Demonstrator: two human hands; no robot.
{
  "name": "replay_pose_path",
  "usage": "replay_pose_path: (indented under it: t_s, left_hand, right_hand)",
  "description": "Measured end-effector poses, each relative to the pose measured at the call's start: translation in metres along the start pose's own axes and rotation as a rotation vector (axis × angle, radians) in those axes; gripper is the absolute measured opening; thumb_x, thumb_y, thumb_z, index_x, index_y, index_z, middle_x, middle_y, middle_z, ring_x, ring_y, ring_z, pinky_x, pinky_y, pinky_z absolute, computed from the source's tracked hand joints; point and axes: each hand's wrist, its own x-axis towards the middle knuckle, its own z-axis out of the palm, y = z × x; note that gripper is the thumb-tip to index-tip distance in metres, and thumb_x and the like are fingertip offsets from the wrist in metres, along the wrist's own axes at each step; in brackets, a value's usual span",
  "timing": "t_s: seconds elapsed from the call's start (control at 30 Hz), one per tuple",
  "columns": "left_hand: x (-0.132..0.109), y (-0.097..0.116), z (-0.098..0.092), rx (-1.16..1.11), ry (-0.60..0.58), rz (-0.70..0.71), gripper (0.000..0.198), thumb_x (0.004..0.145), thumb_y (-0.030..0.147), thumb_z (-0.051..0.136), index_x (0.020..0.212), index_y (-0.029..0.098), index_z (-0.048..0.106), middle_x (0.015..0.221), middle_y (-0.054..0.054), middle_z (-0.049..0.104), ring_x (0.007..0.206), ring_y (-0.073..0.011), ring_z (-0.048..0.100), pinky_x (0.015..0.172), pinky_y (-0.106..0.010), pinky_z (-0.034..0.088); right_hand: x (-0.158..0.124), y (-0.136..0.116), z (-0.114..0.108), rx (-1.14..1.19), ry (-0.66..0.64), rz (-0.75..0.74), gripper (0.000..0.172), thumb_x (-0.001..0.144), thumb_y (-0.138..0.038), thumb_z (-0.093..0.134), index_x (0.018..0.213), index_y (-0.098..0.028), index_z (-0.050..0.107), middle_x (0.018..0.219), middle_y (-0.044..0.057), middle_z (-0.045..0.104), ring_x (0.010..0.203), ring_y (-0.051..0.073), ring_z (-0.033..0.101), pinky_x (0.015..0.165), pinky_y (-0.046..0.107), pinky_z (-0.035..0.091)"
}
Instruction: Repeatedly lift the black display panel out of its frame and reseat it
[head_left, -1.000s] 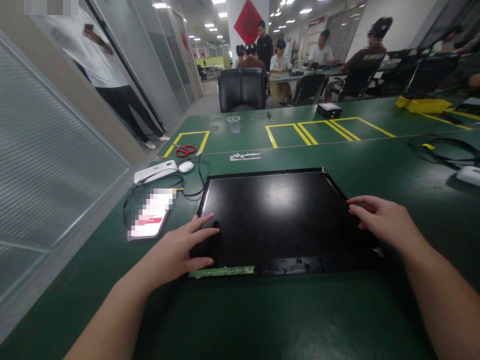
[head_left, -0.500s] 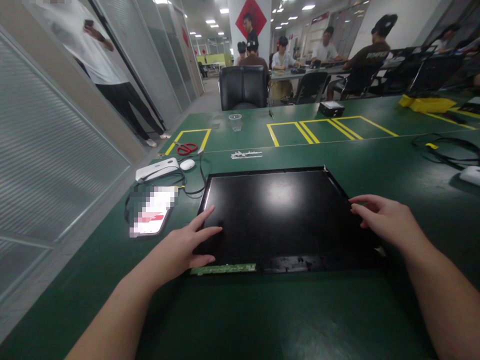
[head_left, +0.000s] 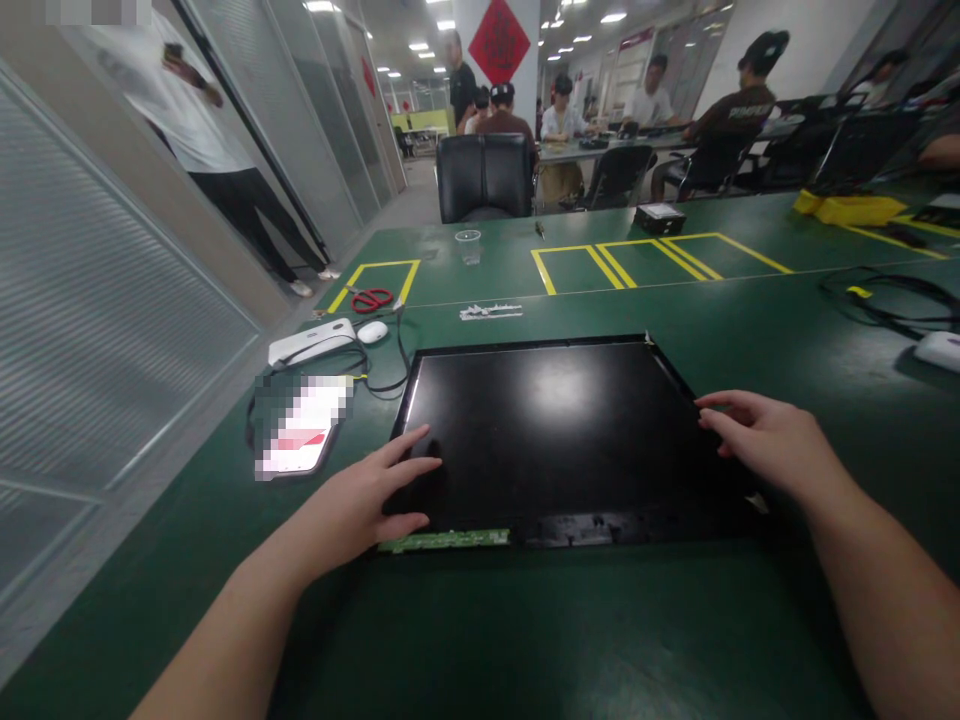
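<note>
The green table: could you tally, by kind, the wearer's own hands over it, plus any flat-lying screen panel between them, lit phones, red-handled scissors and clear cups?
Wearer's hands: 2 (left hand, right hand)
Black screen panel: 1
Lit phone: 1
Red-handled scissors: 1
Clear cup: 1
Total: 6

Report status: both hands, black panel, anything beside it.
Left hand open over left side of black panel; right hand at its right edge, grip unclear. Black panel flat on green table. Phone to its left.
</note>
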Motion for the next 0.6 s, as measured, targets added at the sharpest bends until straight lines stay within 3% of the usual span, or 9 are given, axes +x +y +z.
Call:
replay_pose_path:
  t_s: [0.13,0.27,0.37,0.47,0.6]
  left_hand:
    - [0.001,0.0,0.0,-0.011,0.046,-0.003,0.056,0.093,0.046,0.075,0.146,0.026,0.073,0.176,-0.016,0.045,0.149,-0.0413,0.059,0.119,-0.053,0.052]
    - [0.007,-0.003,0.001,0.015,0.233,-0.083,0.063,0.099,0.058,0.061,0.146,0.019,0.072,0.173,-0.021,0.046,0.154,-0.0444,0.052,0.123,-0.061,0.045]
    - [0.012,-0.009,0.003,0.074,0.338,-0.213,0.075,0.099,0.059,0.053,0.15,0.006,0.066,0.166,-0.028,0.052,0.152,-0.0463,0.053,0.124,-0.063,0.043]
    - [0.016,-0.014,0.004,0.127,0.31,-0.345,0.081,0.099,0.057,0.045,0.148,-0.005,0.064,0.159,-0.033,0.058,0.149,-0.0463,0.055,0.125,-0.061,0.042]
    - [0.017,-0.014,0.004,0.176,0.164,-0.392,0.076,0.101,0.051,0.04,0.144,-0.004,0.069,0.159,-0.031,0.06,0.148,-0.0452,0.057,0.125,-0.058,0.043]
  right_hand:
    - [-0.002,-0.006,-0.003,0.009,-0.016,0.035,0.039,0.078,-0.051,0.063,0.103,-0.025,0.079,0.082,0.003,0.079,0.06,0.021,0.071,0.075,0.04,0.055]
    - [-0.003,-0.012,-0.008,0.081,-0.014,0.093,0.047,0.077,-0.052,0.06,0.109,-0.022,0.077,0.09,0.007,0.081,0.062,0.02,0.069,0.071,0.038,0.054]
    - [0.0,-0.01,-0.011,0.066,-0.009,0.127,0.052,0.078,-0.054,0.057,0.112,-0.021,0.077,0.086,0.007,0.079,0.061,0.02,0.066,0.07,0.038,0.053]
    - [0.007,0.0,-0.009,-0.04,-0.029,0.152,0.05,0.075,-0.053,0.058,0.109,-0.022,0.079,0.08,0.006,0.077,0.063,0.023,0.066,0.067,0.04,0.051]
    - [0.017,0.012,-0.006,-0.131,-0.032,0.122,0.048,0.072,-0.055,0.059,0.103,-0.025,0.08,0.081,0.006,0.077,0.072,0.027,0.07,0.068,0.041,0.051]
